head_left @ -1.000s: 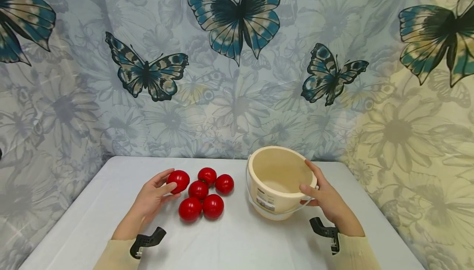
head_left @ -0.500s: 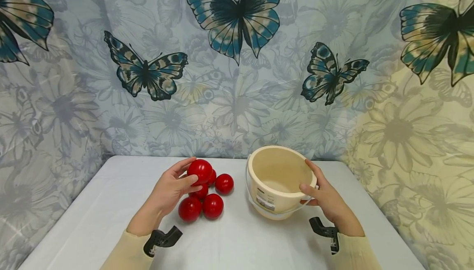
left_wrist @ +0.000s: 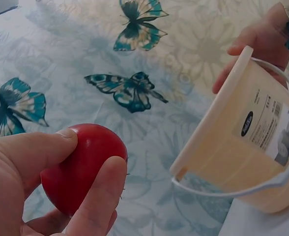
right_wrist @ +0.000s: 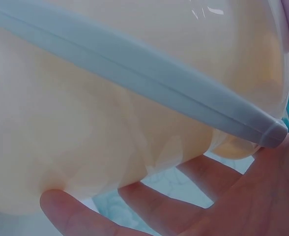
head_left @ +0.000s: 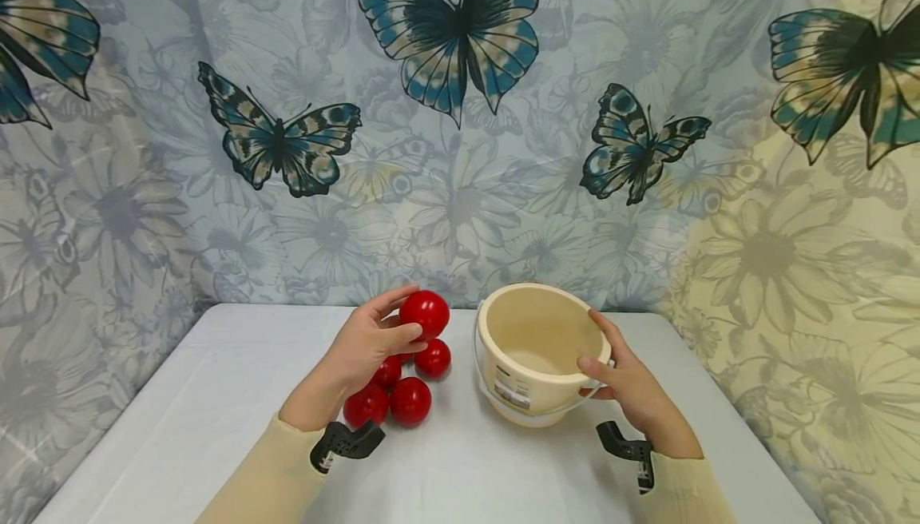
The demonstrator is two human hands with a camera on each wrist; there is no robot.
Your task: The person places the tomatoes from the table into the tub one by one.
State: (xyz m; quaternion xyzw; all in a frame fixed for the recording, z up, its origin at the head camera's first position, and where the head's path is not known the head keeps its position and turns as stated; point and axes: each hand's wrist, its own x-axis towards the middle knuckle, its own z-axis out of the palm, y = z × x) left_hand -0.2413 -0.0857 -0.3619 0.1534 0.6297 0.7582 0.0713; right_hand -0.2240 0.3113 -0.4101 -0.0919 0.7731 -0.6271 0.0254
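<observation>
My left hand (head_left: 359,348) pinches a red tomato (head_left: 424,315) between thumb and fingers, raised above the other tomatoes; the left wrist view shows the held tomato (left_wrist: 84,167) to the left of the bucket's rim. Several more red tomatoes (head_left: 410,402) lie grouped on the table below that hand, some partly hidden by it. A cream bucket (head_left: 532,396) stands tilted to their right, with nothing seen inside. My right hand (head_left: 636,388) grips its right rim, thumb at the rim's front; in the right wrist view, fingers (right_wrist: 159,206) touch the bucket wall (right_wrist: 85,128).
The white-covered table (head_left: 460,468) reaches back to a floral cloth backdrop (head_left: 460,212) with butterflies. A pale handle (left_wrist: 233,192) hangs around the bucket's front. Each wrist wears a black band.
My left hand has carried its tomato to the right and upward, from the left side of the group to over its back. My right hand has stayed at the bucket's rim.
</observation>
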